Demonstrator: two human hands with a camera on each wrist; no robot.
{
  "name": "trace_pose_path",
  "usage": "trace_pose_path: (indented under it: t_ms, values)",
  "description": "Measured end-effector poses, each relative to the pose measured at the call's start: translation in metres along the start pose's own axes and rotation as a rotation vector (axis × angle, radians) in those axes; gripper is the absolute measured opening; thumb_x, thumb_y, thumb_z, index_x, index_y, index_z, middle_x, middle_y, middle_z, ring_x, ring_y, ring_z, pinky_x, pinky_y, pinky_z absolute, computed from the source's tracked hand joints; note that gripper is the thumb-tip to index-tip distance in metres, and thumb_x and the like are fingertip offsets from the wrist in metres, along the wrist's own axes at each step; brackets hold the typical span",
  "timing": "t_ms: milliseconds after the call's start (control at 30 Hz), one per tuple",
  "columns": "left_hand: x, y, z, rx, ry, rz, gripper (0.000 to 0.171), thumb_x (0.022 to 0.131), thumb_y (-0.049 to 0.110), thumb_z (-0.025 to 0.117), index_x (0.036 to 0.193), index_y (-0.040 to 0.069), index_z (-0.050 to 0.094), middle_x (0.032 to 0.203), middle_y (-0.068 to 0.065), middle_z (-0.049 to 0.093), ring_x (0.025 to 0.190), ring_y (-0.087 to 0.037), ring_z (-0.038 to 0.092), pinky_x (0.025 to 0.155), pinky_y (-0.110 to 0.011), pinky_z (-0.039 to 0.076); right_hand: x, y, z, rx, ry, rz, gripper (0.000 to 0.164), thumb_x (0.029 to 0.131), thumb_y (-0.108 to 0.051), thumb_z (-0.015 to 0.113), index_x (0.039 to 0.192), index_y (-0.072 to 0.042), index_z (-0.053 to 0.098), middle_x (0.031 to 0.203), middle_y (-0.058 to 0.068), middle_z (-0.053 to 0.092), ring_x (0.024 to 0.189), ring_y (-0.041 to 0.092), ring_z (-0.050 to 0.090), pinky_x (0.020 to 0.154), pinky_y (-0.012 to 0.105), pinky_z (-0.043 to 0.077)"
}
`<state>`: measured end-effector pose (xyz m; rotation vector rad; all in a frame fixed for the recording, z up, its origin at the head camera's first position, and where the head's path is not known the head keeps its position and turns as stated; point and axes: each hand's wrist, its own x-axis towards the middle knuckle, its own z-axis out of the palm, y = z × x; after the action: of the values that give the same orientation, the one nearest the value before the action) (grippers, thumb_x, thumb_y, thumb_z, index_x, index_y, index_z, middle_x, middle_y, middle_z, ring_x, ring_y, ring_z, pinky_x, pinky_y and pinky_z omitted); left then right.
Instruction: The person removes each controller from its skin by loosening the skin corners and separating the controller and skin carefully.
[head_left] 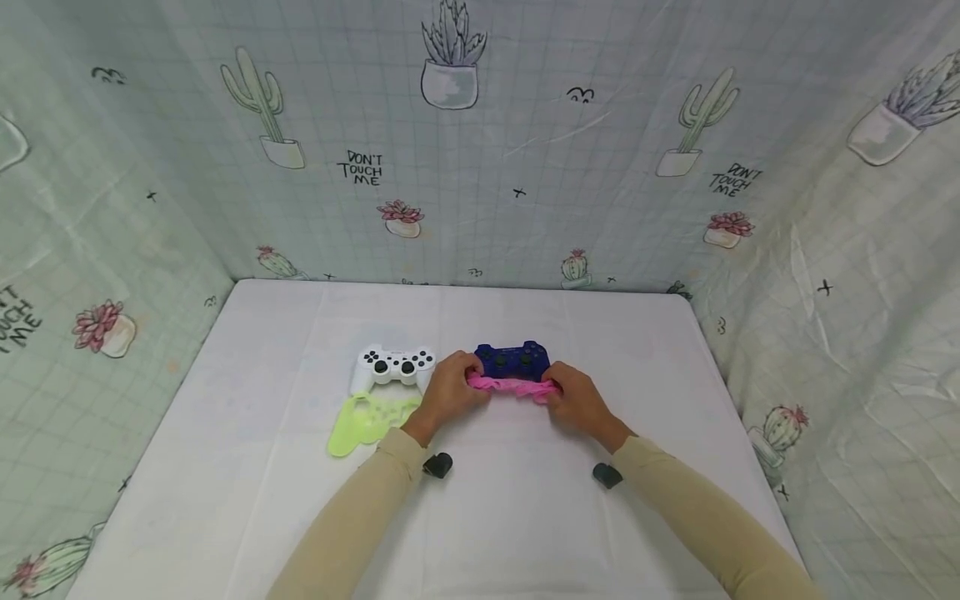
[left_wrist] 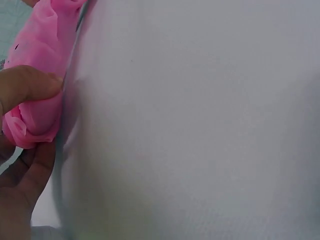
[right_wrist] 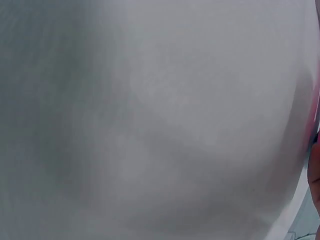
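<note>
A dark blue game controller is held up over the white table, its buttons and sticks facing up. A bunched pink silicone cover wraps its near side. My left hand grips the cover and controller at the left end; in the left wrist view the thumb presses on the pink cover, with fingers underneath. At the right end my right hand pinches the cover. Only a sliver of that hand shows at the right wrist view's edge. The controller's grips are hidden under the pink cover and hands.
To the left lies a white game controller, with a flat yellow-green silicone cover just in front of it. A small black device is at the left wrist and another at the right. A patterned curtain surrounds the table.
</note>
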<state>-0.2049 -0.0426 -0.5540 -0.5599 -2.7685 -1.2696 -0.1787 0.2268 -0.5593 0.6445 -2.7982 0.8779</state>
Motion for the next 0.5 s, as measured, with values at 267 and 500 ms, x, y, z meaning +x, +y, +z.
trace_pose_path:
  t_ms: [267, 500]
  values:
    - [-0.0008, 0.0004, 0.0031, -0.024, -0.039, 0.019, 0.028, 0.075, 0.005, 0.090, 0.092, 0.009, 0.069, 0.090, -0.004, 0.060, 0.083, -0.015, 0.052, 0.073, -0.024, 0.045, 0.0073, -0.0085, -0.0024, -0.034, 0.012, 0.023, 0.024, 0.079, 0.004, 0.069, 0.100, -0.006, 0.068, 0.101, 0.005, 0.061, 0.097, 0.022, 0.054, 0.086, 0.040, 0.052]
    - [0.0004, 0.0004, -0.0005, -0.011, -0.040, 0.061, 0.026, 0.076, 0.005, 0.089, 0.090, 0.008, 0.068, 0.088, -0.005, 0.060, 0.081, -0.016, 0.053, 0.071, -0.024, 0.046, 0.0075, -0.0040, -0.0008, 0.066, 0.016, 0.049, 0.024, 0.076, 0.006, 0.070, 0.099, -0.003, 0.070, 0.102, 0.009, 0.056, 0.099, 0.026, 0.054, 0.088, 0.042, 0.051]
